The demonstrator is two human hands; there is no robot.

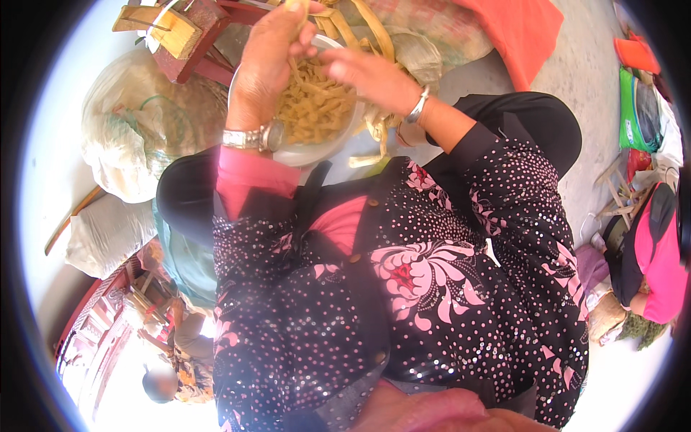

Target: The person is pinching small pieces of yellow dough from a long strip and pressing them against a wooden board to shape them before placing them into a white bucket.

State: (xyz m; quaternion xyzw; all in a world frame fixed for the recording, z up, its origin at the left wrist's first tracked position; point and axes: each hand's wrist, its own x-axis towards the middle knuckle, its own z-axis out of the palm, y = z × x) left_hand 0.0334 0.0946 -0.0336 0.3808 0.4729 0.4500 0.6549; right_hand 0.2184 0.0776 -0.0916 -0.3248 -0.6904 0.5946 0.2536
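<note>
My left hand [270, 61], with a metal watch on the wrist, is raised over the near-left rim of a white basin [327, 153]. Its fingers are closed on a pale yellow piece [297, 3] that the top edge of the picture cuts off. Slightly blurred, my right hand [371, 78] reaches in from the right over the basin with its fingers stretched out, and nothing shows in them. A bracelet circles that wrist. Inside the basin lie many short yellowish pieces [313, 108], like cut flat strips. Longer yellowish strips [371, 29] lie beyond the right hand.
A dark red wooden stool [176, 54] with a yellow wooden block stands at the far left. Translucent plastic bags [129, 129] bulge beside my left knee. Red cloth [522, 36] lies at the far right. Another person [191, 345] shows at lower left, and one in pink [658, 252] at right.
</note>
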